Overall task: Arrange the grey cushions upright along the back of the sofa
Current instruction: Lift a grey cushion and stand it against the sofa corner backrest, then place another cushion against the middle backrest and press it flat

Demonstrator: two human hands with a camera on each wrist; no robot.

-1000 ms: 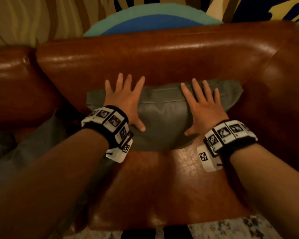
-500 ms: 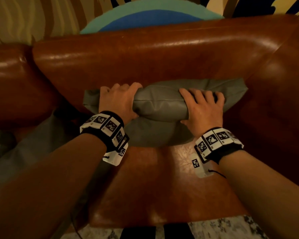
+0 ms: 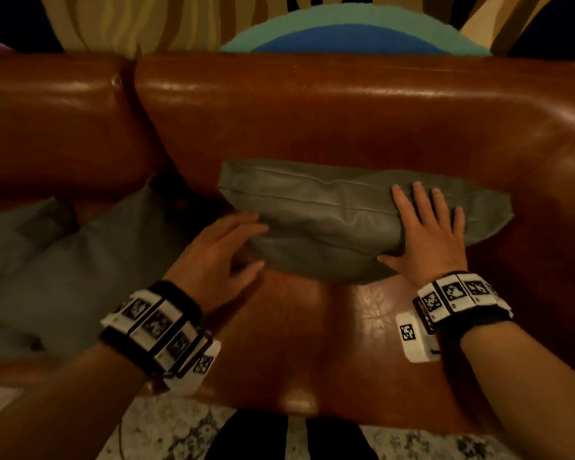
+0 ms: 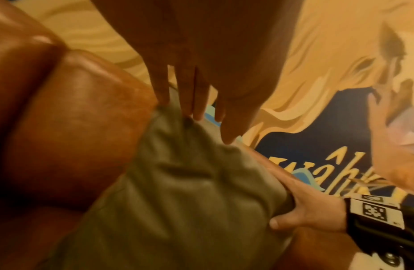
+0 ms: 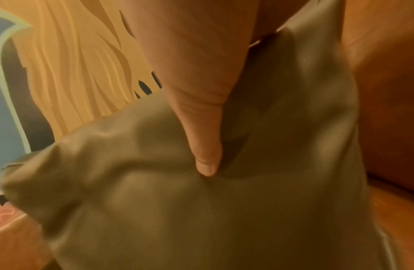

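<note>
A grey cushion [image 3: 332, 220] stands leaning against the back [image 3: 346, 121] of the brown leather sofa, on the right seat. My right hand [image 3: 429, 227] lies flat on its right half, fingers spread and straight. In the right wrist view my thumb [image 5: 201, 131] presses into the cushion [image 5: 224, 219]. My left hand [image 3: 226, 244] hovers at the cushion's left end with relaxed, straight fingers and holds nothing. In the left wrist view its fingers [image 4: 196, 91] reach just to the cushion's top corner [image 4: 178, 191]; I cannot tell if they touch. More grey cushions [image 3: 63, 267] lie flat on the left seat.
The sofa's right armrest [image 3: 571, 234] rises just beyond the cushion. Bare seat leather [image 3: 312, 343] lies in front of the cushion. A patterned rug [image 3: 166, 433] lies below the seat edge. A painted wall [image 3: 356, 31] is behind the sofa.
Half a second ago both hands gripped the cushion's top edge. Now both have let go: the right lies flat on it and the left has drawn back to its left end.
</note>
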